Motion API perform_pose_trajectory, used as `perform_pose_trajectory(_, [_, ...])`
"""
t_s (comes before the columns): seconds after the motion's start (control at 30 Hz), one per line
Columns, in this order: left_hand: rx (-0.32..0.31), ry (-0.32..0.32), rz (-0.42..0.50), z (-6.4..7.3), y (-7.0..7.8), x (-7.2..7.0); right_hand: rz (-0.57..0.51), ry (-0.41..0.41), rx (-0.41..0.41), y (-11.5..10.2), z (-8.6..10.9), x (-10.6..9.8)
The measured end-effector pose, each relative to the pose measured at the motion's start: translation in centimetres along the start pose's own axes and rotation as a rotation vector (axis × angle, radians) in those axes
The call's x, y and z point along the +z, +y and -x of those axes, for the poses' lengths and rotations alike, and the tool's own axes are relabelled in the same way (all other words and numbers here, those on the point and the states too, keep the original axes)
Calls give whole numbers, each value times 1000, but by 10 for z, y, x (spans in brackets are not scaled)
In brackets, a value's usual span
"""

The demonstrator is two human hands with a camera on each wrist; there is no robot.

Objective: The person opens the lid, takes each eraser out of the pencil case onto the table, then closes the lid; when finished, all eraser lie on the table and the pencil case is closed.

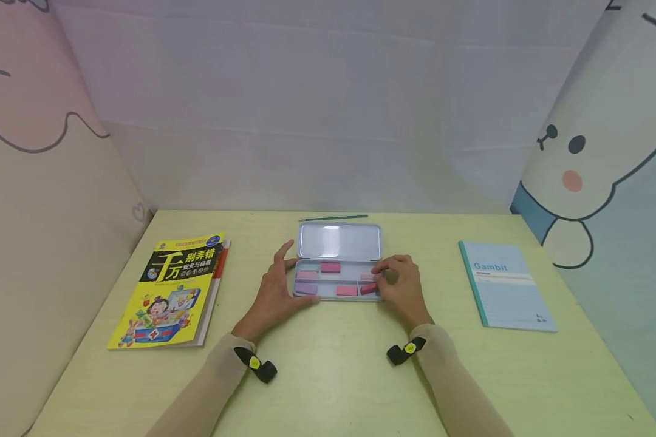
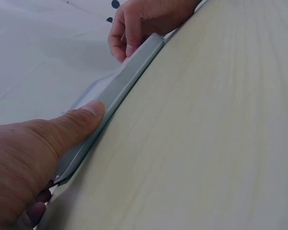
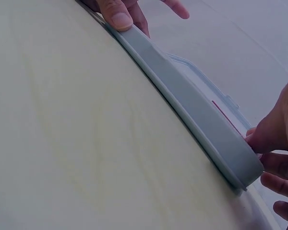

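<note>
The open case [image 1: 352, 273] lies on the desk [image 1: 333, 364]; the left hand [image 1: 277, 282] grips its left end, presumably for steadiness. The right hand [image 1: 406, 287] curls at the right end, hold unclear.

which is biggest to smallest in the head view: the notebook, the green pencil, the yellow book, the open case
1. yellow book
2. open case and notebook, too close in apparent size to rank surely
3. green pencil, clearly smallest
</note>
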State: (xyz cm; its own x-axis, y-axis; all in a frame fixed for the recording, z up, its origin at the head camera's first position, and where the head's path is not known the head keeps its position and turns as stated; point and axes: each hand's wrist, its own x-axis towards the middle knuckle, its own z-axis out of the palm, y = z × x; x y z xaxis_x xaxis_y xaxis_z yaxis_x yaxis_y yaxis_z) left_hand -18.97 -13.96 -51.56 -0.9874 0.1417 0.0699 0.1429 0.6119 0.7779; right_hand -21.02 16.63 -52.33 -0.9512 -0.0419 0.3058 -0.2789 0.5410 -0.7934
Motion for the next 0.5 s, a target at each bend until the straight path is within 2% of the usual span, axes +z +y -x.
perform_pose_trajectory(0.5, [15,8,-21,-1,-4,2,-152,183,65,-3,0,-1])
